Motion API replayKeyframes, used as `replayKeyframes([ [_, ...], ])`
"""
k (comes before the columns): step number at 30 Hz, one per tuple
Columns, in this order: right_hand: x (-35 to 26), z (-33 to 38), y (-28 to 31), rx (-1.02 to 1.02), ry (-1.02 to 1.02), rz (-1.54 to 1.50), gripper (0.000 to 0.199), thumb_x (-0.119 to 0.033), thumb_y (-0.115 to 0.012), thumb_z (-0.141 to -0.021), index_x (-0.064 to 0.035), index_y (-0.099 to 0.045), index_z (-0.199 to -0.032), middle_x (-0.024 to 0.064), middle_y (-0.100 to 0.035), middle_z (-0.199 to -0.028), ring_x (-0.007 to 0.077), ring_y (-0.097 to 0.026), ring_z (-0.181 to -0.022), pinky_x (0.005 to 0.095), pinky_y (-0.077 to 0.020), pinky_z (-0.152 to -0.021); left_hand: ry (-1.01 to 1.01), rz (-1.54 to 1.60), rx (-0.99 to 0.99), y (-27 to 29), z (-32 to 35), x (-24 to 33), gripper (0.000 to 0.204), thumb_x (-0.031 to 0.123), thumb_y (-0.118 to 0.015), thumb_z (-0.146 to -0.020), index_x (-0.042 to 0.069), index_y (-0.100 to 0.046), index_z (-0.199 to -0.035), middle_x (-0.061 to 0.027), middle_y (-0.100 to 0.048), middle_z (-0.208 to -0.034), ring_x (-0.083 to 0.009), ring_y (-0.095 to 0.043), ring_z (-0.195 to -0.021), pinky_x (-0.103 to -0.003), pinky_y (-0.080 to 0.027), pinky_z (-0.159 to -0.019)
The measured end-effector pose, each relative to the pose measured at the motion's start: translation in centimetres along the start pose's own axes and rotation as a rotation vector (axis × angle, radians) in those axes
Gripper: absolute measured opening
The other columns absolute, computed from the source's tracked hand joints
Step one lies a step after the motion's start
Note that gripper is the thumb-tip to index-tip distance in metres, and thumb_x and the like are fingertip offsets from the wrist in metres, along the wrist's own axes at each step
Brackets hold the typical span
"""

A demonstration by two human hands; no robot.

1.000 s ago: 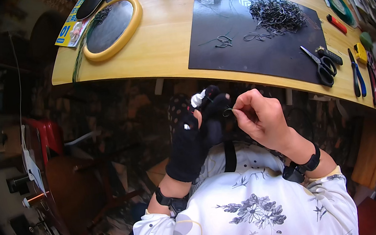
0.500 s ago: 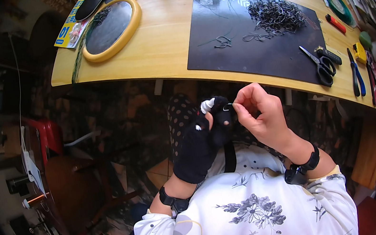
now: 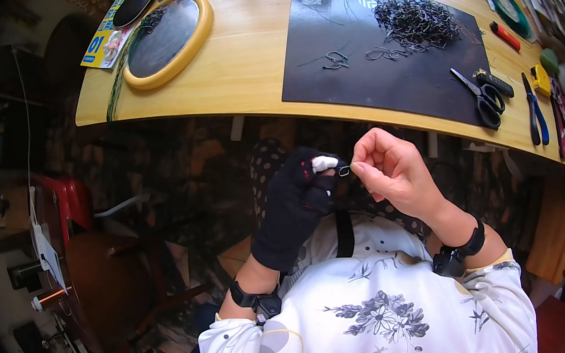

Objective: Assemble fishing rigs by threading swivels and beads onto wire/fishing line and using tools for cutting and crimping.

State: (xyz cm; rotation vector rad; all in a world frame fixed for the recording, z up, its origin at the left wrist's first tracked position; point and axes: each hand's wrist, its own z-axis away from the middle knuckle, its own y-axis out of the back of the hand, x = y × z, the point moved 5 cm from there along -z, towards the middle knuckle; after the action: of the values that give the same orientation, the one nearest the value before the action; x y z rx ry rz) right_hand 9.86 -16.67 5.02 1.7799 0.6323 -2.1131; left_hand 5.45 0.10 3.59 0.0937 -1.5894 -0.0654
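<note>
Hook (image 3: 345,173) is pinched in the bare right hand (image 3: 396,173); gloved left hand (image 3: 295,190) curls beside it, can't tell its hold. Hook pile (image 3: 418,23) lies past both.

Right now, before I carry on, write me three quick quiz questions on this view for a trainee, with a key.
1. Which hand is bare, and what shows at its fingertips?
2. True or false: the scissors lie to the right of the yellow-rimmed oval frame.
3. Where is the heap of small dark pieces?
a) in the round tin
b) on the black mat
c) on the floor

Key:
1. The right hand; a small hook-like piece. The left hand is gloved.
2. True.
3. b.
</note>
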Motion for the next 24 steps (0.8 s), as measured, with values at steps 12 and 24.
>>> replayKeyframes([
  [12, 0.9, -0.2, 0.1, 0.000, -0.127, -0.198, 0.012, -0.010, -0.064, -0.098, -0.0027, -0.056, -0.095, -0.0010, -0.057, -0.071, 0.0037, -0.052, -0.055, 0.0186, -0.0403, -0.049, 0.392, 0.663, 0.144, -0.9, 1.3, -3.7, 0.024, 0.023, -0.049, -0.110, 0.004, -0.062, -0.118, 0.0004, -0.062, -0.099, -0.0084, -0.057, -0.087, -0.026, -0.050, -0.077],
  [24, -1.0, 0.6, -0.1, 0.178, 0.468, 0.631, 0.011, 0.002, -0.066, -0.091, 0.0011, -0.056, -0.095, 0.0019, -0.060, -0.072, 0.0047, -0.053, -0.060, 0.0202, -0.0431, -0.056, 0.183, 0.538, -0.016, -1.0, 1.5, -0.6, 0.049, 0.030, -0.048, -0.109, 0.002, -0.047, -0.149, -0.0045, -0.065, -0.114, -0.0137, -0.061, -0.100, -0.030, -0.050, -0.091],
])
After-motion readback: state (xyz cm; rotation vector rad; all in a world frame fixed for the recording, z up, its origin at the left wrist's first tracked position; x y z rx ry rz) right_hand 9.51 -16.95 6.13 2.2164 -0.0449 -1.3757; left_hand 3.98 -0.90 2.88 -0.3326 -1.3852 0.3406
